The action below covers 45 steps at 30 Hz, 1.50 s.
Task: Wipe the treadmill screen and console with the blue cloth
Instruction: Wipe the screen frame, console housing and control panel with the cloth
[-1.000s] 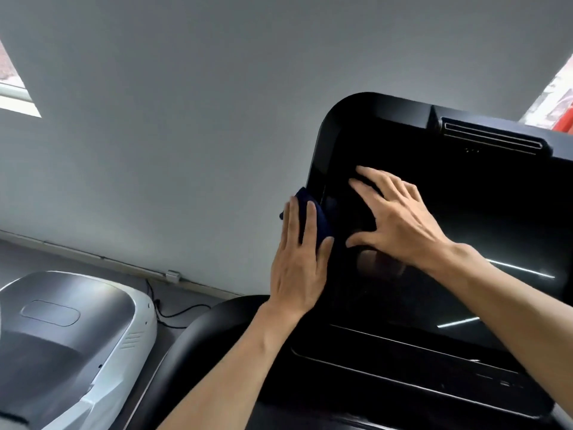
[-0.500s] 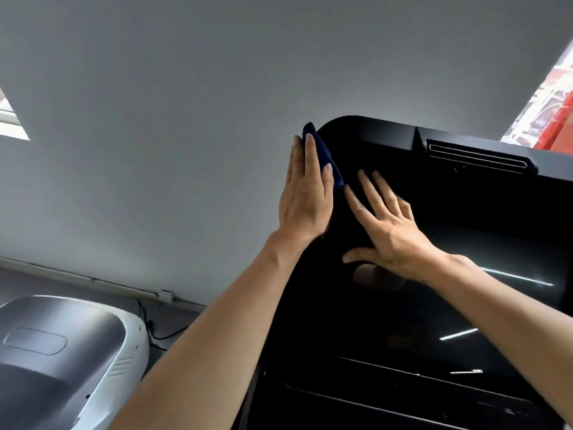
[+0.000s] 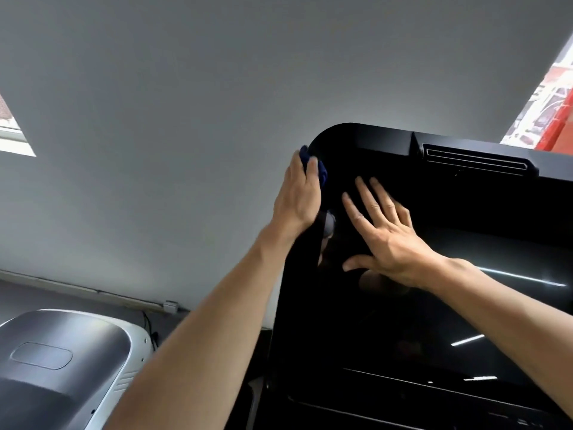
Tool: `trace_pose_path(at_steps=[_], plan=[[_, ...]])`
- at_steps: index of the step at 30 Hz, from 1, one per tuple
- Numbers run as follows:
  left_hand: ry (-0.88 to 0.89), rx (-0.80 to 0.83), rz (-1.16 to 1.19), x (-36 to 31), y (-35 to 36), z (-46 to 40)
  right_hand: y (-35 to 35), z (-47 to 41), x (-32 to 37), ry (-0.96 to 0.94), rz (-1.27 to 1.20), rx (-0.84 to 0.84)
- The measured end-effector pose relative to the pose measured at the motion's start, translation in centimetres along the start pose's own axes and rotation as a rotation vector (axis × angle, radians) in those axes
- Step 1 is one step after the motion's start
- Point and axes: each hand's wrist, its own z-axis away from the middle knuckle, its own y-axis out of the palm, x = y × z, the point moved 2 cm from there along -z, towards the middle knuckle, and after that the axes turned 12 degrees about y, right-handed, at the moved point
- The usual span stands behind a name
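The left hand [image 3: 299, 197] presses a small, crumpled dark-blue cloth [image 3: 319, 170] against the upper left edge of the glossy black treadmill screen [image 3: 403, 305], just below its rounded top corner. Its fingers lie nearly straight over the cloth, which shows only above and beside the fingertips — whether the thumb pinches it from behind cannot be told. The right hand [image 3: 387, 237] rests flat on the screen just beside the left, fingers straight and spread, thumb out to the side, holding nothing. No brand or writing can be read on the black console [image 3: 434, 405]; a slotted vent [image 3: 477, 158] runs along the top. Both forearms reach up and forward, bare, the left crossing the screen's left edge. A grey-and-white machine housing [image 3: 62, 361] sits lower left — below a plain grey wall [image 3: 186, 119].
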Motion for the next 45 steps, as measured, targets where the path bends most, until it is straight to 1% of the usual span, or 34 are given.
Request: trace_pose_path(at_steps=[2,4,6,9,11,14,18,23,25,26,29,31,35,37,39,41,42,43,45], plan=[[0.026,0.009,0.019,-0.1,0.0,-1.7,0.1,0.0,-0.1,-0.005,0.001,0.001],[0.101,-0.020,-0.011,0.2,0.3,-0.6,0.1,0.0,-0.2,-0.006,-0.004,0.001],[0.155,-0.044,-0.094,1.0,0.6,2.6,0.1,0.0,-0.2,-0.005,-0.008,0.000],[0.188,-0.006,-0.288,1.9,1.2,8.1,0.3,-0.2,-0.3,-0.002,-0.014,-0.004],[0.216,0.006,-0.398,2.3,1.3,9.2,0.5,-0.3,-0.2,0.001,-0.013,-0.004],[0.284,-0.019,-0.513,1.7,1.6,6.4,0.4,-0.3,-0.3,-0.002,-0.024,0.005],[0.402,-0.032,-0.537,-0.7,2.2,1.5,0.0,0.0,-0.2,-0.006,-0.043,0.007],[0.520,-0.197,-0.599,-0.5,2.2,1.6,-0.2,0.3,0.0,-0.014,-0.055,0.002],[0.537,-0.208,-0.602,0.0,2.4,2.6,-0.2,0.2,0.0,-0.009,-0.058,0.003],[0.530,-0.183,-0.601,0.2,2.4,3.3,-0.2,0.2,0.0,-0.009,-0.059,0.005],[0.477,-0.025,-0.559,1.1,2.1,5.1,-0.2,0.1,-0.1,-0.004,-0.065,0.013],[0.452,0.060,-0.518,1.3,1.5,4.8,-0.2,0.1,-0.2,-0.007,-0.064,0.008],[0.443,0.117,-0.554,-0.3,0.9,2.7,-0.1,0.1,-0.2,-0.006,-0.060,0.000],[0.469,0.176,-0.627,-1.6,0.8,1.0,0.0,0.1,-0.3,-0.004,-0.063,0.000],[0.554,0.282,-0.719,-3.1,0.4,-1.1,0.0,0.1,-0.3,-0.002,-0.068,0.007],[0.680,0.403,-0.763,-4.4,-0.1,-3.0,0.0,0.0,-0.3,0.000,-0.067,0.007],[0.751,0.434,-0.776,-4.7,-0.3,-3.7,0.0,0.0,-0.3,0.002,-0.064,0.008],[0.831,0.422,-0.780,-4.9,-0.6,-4.0,0.1,0.0,-0.2,0.004,-0.062,0.009],[0.987,0.300,-0.771,-4.4,-0.9,-4.1,0.0,0.1,-0.2,0.006,-0.067,0.013]])
